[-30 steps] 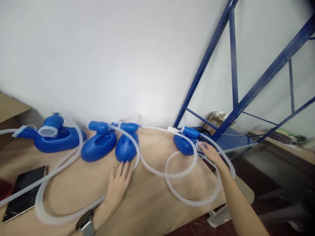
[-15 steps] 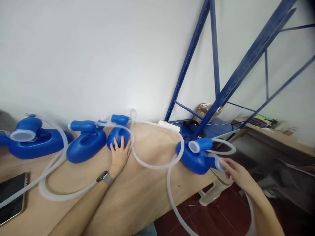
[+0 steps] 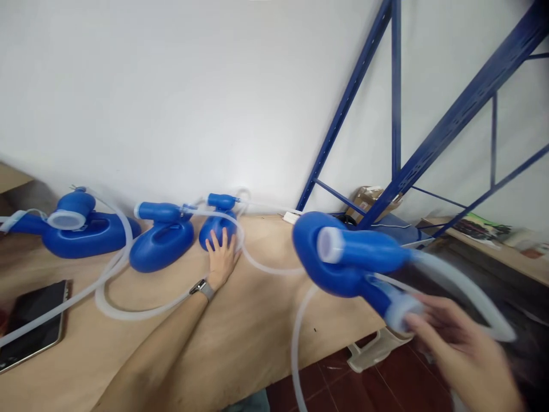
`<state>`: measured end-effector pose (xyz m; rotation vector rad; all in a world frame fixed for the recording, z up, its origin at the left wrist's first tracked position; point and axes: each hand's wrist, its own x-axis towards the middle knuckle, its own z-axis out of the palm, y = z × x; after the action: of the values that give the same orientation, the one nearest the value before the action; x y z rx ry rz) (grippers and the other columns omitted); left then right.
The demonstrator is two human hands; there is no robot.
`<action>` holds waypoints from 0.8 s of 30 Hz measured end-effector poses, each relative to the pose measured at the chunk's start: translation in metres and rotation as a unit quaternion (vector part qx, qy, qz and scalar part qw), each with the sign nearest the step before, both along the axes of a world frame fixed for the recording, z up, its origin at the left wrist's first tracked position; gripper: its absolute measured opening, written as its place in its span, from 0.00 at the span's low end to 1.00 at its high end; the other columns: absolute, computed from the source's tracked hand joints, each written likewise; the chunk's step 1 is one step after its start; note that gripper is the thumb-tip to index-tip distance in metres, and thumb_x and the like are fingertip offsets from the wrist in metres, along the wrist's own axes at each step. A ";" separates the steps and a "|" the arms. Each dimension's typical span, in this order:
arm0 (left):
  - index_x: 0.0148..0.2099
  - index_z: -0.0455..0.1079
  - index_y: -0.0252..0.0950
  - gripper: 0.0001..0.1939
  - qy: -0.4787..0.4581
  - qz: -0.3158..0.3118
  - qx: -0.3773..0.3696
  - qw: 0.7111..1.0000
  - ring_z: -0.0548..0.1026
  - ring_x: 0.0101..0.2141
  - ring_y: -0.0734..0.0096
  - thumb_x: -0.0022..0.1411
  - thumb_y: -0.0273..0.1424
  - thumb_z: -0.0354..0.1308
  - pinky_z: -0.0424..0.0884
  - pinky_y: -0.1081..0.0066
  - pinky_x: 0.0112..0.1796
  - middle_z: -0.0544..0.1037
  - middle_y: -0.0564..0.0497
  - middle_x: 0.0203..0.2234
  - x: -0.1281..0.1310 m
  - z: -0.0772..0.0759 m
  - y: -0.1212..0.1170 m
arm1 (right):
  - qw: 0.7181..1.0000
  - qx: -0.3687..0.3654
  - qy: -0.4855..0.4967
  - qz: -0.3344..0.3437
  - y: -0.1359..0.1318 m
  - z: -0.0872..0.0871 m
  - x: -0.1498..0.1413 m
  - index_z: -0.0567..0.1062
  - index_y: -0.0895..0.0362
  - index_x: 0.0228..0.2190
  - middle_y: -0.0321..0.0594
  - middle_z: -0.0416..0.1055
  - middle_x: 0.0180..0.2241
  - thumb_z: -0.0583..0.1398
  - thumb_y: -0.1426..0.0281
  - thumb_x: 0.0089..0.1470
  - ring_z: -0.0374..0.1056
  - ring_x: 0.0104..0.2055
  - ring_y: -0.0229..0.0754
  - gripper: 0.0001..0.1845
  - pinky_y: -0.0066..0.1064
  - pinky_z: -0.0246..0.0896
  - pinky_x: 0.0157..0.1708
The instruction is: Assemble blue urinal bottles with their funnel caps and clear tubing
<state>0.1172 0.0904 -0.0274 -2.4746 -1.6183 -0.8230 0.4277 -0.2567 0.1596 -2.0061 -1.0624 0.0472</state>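
Note:
My right hand (image 3: 458,343) grips the white-capped neck of a blue urinal bottle (image 3: 330,274) and holds it up, tilted, over the table's right end. A blue funnel-shaped piece (image 3: 369,250) with a pale rim lies against this bottle, and a translucent tube (image 3: 472,286) loops from it. My left hand (image 3: 222,260), with a watch on the wrist, rests with fingers spread on a smaller-looking blue bottle (image 3: 218,224) near the wall. Two more blue bottles, a middle one (image 3: 160,249) and a left one (image 3: 103,240), lie beside it with their own tubes.
A black tablet (image 3: 36,323) lies on the wooden table (image 3: 240,355) at the left, crossed by a tube (image 3: 77,297). Blue metal racking (image 3: 351,97) rises at the right, with a cardboard box (image 3: 364,200) behind. A pale plastic stool (image 3: 377,349) stands below the table's edge.
My right hand has lifted the right bottle off the table, bringing it up and closer, its tube swinging along. My left hand stays on its bottle. The view has shifted slightly left.

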 end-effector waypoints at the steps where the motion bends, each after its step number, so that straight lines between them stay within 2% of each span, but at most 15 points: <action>1: 0.72 0.63 0.32 0.31 -0.004 -0.003 -0.004 1.000 0.34 0.73 0.23 0.72 0.40 0.54 0.41 0.26 0.65 0.48 0.31 0.75 -0.002 0.001 -0.003 | 0.998 0.012 0.047 0.047 0.021 -0.001 -0.024 0.77 0.46 0.39 0.46 0.79 0.30 0.68 0.45 0.45 0.76 0.29 0.54 0.25 0.44 0.73 0.29; 3: 0.73 0.62 0.31 0.33 -0.023 -0.011 -0.012 1.000 0.34 0.73 0.23 0.71 0.41 0.55 0.41 0.25 0.65 0.47 0.31 0.75 -0.007 0.003 -0.009 | 0.980 0.011 0.137 0.144 0.061 -0.009 -0.067 0.76 0.49 0.38 0.45 0.80 0.31 0.68 0.46 0.49 0.77 0.31 0.51 0.23 0.41 0.74 0.31; 5: 0.73 0.61 0.29 0.34 -0.062 -0.032 -0.019 0.997 0.36 0.73 0.22 0.68 0.36 0.57 0.39 0.24 0.65 0.47 0.29 0.75 -0.017 0.006 -0.013 | 0.959 0.014 0.191 0.207 0.095 -0.026 -0.098 0.76 0.52 0.38 0.43 0.79 0.31 0.67 0.47 0.53 0.75 0.31 0.48 0.23 0.39 0.73 0.30; 7: 0.71 0.63 0.27 0.34 -0.098 -0.064 -0.021 0.993 0.42 0.73 0.26 0.65 0.29 0.57 0.40 0.28 0.67 0.51 0.28 0.74 -0.030 0.010 -0.014 | 0.947 0.011 0.225 0.229 0.118 -0.045 -0.115 0.75 0.53 0.38 0.42 0.79 0.31 0.67 0.47 0.54 0.75 0.31 0.47 0.24 0.36 0.72 0.28; 9: 0.69 0.66 0.28 0.31 -0.120 -0.085 -0.022 0.989 0.51 0.73 0.33 0.65 0.26 0.55 0.46 0.34 0.68 0.59 0.29 0.72 -0.048 0.015 -0.013 | 0.941 0.009 0.242 0.235 0.130 -0.062 -0.122 0.74 0.54 0.38 0.40 0.77 0.30 0.67 0.46 0.54 0.73 0.30 0.46 0.25 0.35 0.71 0.27; 11: 0.68 0.67 0.31 0.27 -0.143 -0.094 -0.026 0.985 0.61 0.69 0.41 0.68 0.27 0.51 0.56 0.41 0.67 0.67 0.32 0.67 -0.068 0.021 -0.014 | 0.938 0.000 0.247 0.242 0.135 -0.074 -0.125 0.73 0.54 0.39 0.40 0.76 0.30 0.67 0.46 0.54 0.73 0.31 0.45 0.25 0.35 0.70 0.28; 14: 0.68 0.66 0.37 0.24 -0.184 -0.114 -0.038 0.976 0.73 0.60 0.53 0.75 0.31 0.45 0.71 0.52 0.61 0.74 0.38 0.61 -0.094 0.036 -0.023 | 0.934 -0.033 0.238 0.265 0.134 -0.083 -0.125 0.73 0.54 0.41 0.41 0.77 0.34 0.66 0.48 0.56 0.74 0.34 0.46 0.24 0.35 0.70 0.31; 16: 0.70 0.63 0.41 0.24 -0.204 -0.154 -0.060 0.965 0.76 0.57 0.58 0.77 0.36 0.46 0.75 0.57 0.57 0.75 0.42 0.60 -0.103 0.049 -0.036 | 0.932 -0.054 0.228 0.276 0.132 -0.086 -0.124 0.73 0.54 0.43 0.41 0.78 0.36 0.65 0.49 0.57 0.74 0.36 0.46 0.23 0.36 0.71 0.34; 18: 0.72 0.61 0.43 0.26 -0.219 -0.222 -0.101 0.945 0.73 0.61 0.57 0.76 0.41 0.49 0.73 0.57 0.60 0.71 0.43 0.64 -0.104 0.064 -0.052 | 0.933 -0.066 0.216 0.280 0.131 -0.088 -0.123 0.73 0.54 0.43 0.41 0.78 0.38 0.65 0.50 0.58 0.75 0.38 0.47 0.22 0.37 0.71 0.37; 20: 0.73 0.59 0.44 0.30 -0.234 -0.285 -0.144 0.918 0.65 0.67 0.52 0.75 0.45 0.53 0.65 0.53 0.66 0.65 0.42 0.69 -0.098 0.076 -0.066 | 0.936 -0.071 0.201 0.279 0.130 -0.088 -0.122 0.73 0.54 0.42 0.42 0.78 0.38 0.63 0.49 0.60 0.75 0.39 0.48 0.22 0.37 0.70 0.38; 22: 0.75 0.56 0.43 0.37 -0.251 -0.318 -0.168 0.899 0.61 0.70 0.47 0.71 0.49 0.58 0.59 0.49 0.68 0.62 0.40 0.71 -0.088 0.082 -0.076 | 0.939 -0.080 0.185 0.277 0.128 -0.087 -0.122 0.73 0.53 0.42 0.42 0.78 0.38 0.62 0.49 0.60 0.75 0.40 0.48 0.22 0.37 0.70 0.38; 24: 0.75 0.53 0.41 0.44 -0.272 -0.332 -0.187 0.883 0.61 0.69 0.42 0.65 0.52 0.64 0.58 0.45 0.68 0.61 0.37 0.71 -0.076 0.083 -0.084 | 0.942 -0.090 0.174 0.273 0.121 -0.084 -0.122 0.73 0.54 0.43 0.42 0.78 0.37 0.62 0.49 0.60 0.75 0.39 0.48 0.22 0.37 0.70 0.38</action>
<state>0.0412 0.0067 0.0556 -3.3840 -1.0624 -1.5228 0.3057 -0.1352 0.0752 -1.7085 -1.3775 0.7863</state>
